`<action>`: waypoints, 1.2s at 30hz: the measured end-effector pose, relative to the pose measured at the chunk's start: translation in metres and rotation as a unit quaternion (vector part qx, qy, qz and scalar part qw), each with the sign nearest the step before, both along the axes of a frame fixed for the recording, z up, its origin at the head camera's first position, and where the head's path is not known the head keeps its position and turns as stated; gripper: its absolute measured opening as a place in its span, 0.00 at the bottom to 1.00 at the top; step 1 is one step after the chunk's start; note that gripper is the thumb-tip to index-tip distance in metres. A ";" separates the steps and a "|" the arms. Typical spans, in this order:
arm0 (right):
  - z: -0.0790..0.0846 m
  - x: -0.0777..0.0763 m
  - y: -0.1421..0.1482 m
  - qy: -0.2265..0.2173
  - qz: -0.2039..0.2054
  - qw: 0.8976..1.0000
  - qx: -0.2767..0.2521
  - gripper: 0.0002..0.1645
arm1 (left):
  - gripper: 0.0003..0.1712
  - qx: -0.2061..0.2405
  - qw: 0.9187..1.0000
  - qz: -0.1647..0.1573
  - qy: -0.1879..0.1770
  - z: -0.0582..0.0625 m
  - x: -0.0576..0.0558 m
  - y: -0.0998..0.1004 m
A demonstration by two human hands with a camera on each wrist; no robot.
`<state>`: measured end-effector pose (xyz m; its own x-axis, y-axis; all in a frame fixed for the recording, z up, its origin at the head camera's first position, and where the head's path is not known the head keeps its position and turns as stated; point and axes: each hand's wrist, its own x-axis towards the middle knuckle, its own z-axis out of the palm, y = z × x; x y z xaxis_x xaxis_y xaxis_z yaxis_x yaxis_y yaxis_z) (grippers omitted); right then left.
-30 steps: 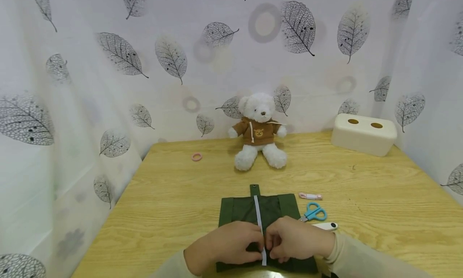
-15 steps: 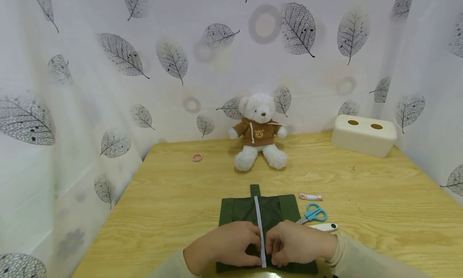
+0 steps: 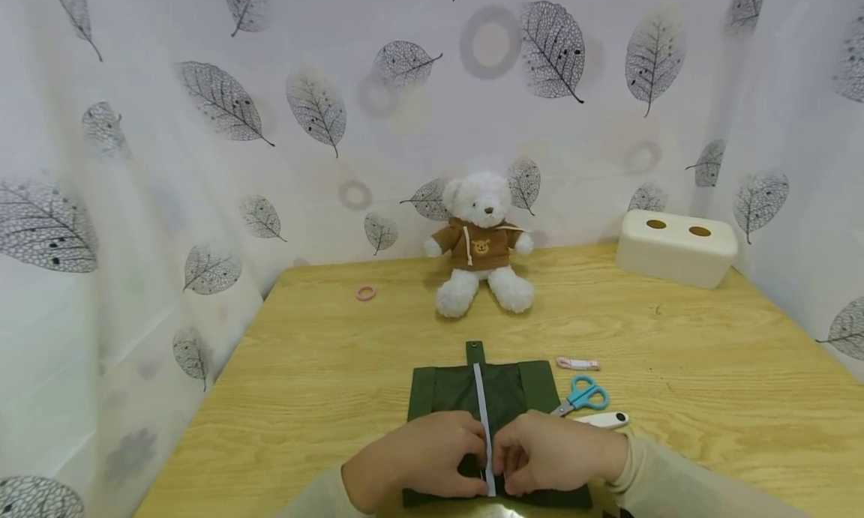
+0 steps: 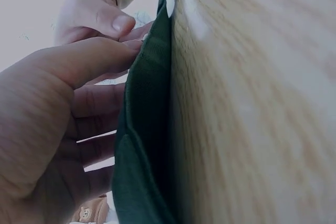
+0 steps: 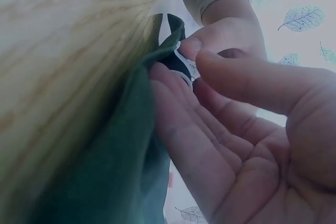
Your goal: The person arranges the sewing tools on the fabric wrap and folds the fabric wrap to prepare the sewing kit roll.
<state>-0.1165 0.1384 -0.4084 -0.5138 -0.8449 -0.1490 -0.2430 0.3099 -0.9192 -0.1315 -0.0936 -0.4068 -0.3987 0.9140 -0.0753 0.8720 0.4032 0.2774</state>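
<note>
Touching wht strip (image 3: 481,398): L fingers (image 4: 100,99), loose | R fingers (image 5: 184,137): loose, on grn cloth (image 3: 540,383)

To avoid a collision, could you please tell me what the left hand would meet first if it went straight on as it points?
Probably the white strip first, then the right hand; the left hand may already touch or hold the strip, though depth there is unclear.

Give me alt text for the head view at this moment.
A person's left hand and right hand flank the near end of a pale strip lying on dark green fabric on a wooden table. Blue-handled scissors lie to the right; a white teddy bear in a brown hoodie sits behind.
</note>
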 end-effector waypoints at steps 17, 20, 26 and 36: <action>0.024 -0.019 0.036 0.137 -0.007 0.990 0.008 0.08 | 0.11 0.006 0.999 -0.014 -0.034 0.004 -0.002 -0.004; 0.030 -0.024 0.056 0.201 -0.059 0.977 0.029 0.06 | 0.10 0.009 0.999 -0.020 -0.031 0.004 -0.003 -0.005; 0.028 -0.030 0.088 0.251 -0.102 0.961 0.048 0.03 | 0.08 0.021 1.000 -0.016 0.002 0.003 -0.013 -0.005; 0.023 -0.032 0.107 0.265 -0.104 0.951 0.119 0.05 | 0.10 0.013 0.999 -0.038 0.010 -0.001 -0.030 0.005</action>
